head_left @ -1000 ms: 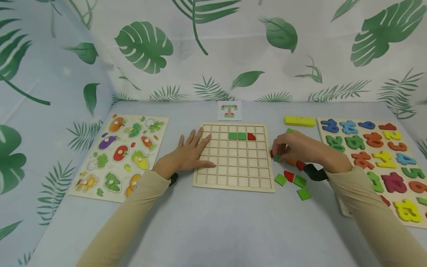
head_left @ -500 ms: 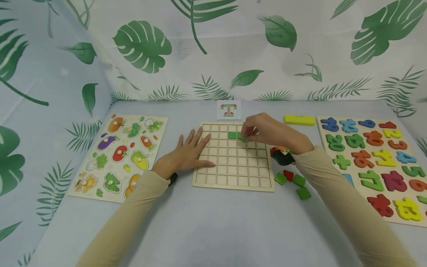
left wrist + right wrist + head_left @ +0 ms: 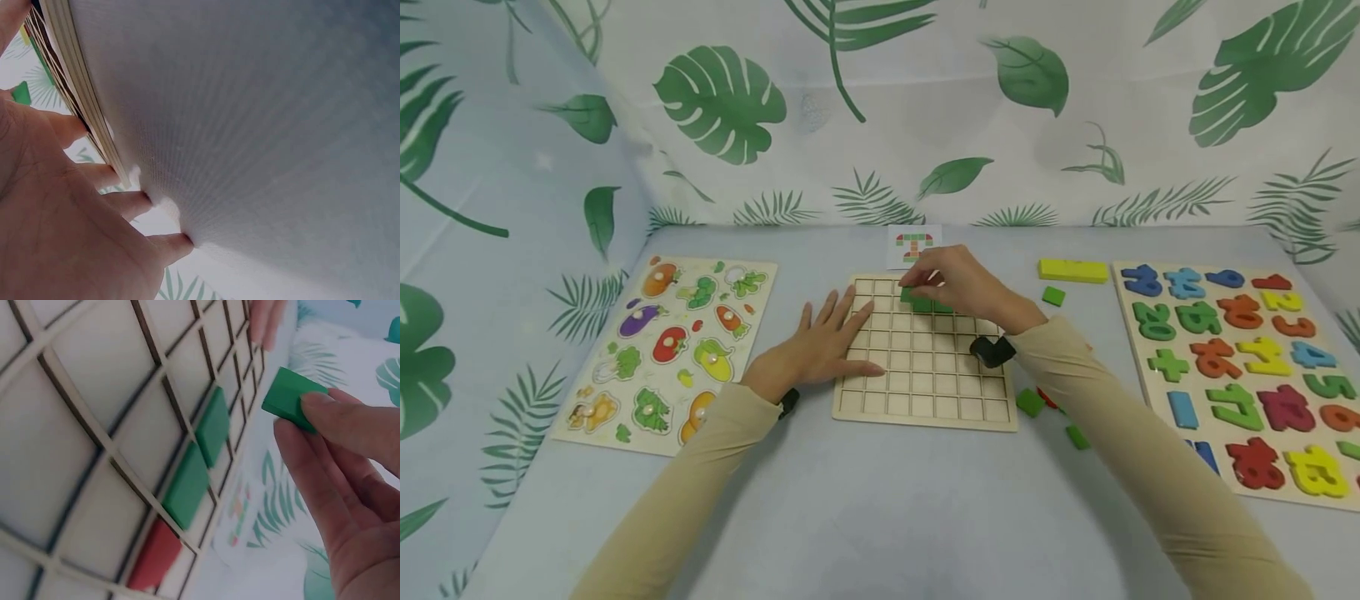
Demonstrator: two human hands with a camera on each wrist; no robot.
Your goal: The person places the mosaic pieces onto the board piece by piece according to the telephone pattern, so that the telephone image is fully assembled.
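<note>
My right hand (image 3: 955,283) pinches a green square tile (image 3: 290,397) between thumb and fingers, held just above the upper rows of the wooden grid board (image 3: 925,383). In the right wrist view two green tiles (image 3: 187,490) and a red tile with a rounded corner (image 3: 155,555) sit side by side in one row of cells. That red tile is hidden behind my right hand in the head view. With fingers spread, my left hand (image 3: 812,350) rests at the board's left edge; in the left wrist view, fingertips (image 3: 103,176) touch the board's side.
Loose green tiles (image 3: 1030,403) lie right of the board, partly under the right sleeve; another green tile (image 3: 1053,296) lies below a yellow block (image 3: 1072,271). A pattern card (image 3: 904,250) stands behind the board. A vegetable puzzle (image 3: 655,375) is at left, a number puzzle (image 3: 1210,408) at right.
From the loose tiles, my right hand has carried a green tile left across the board to its upper rows. My left hand has stayed in place.
</note>
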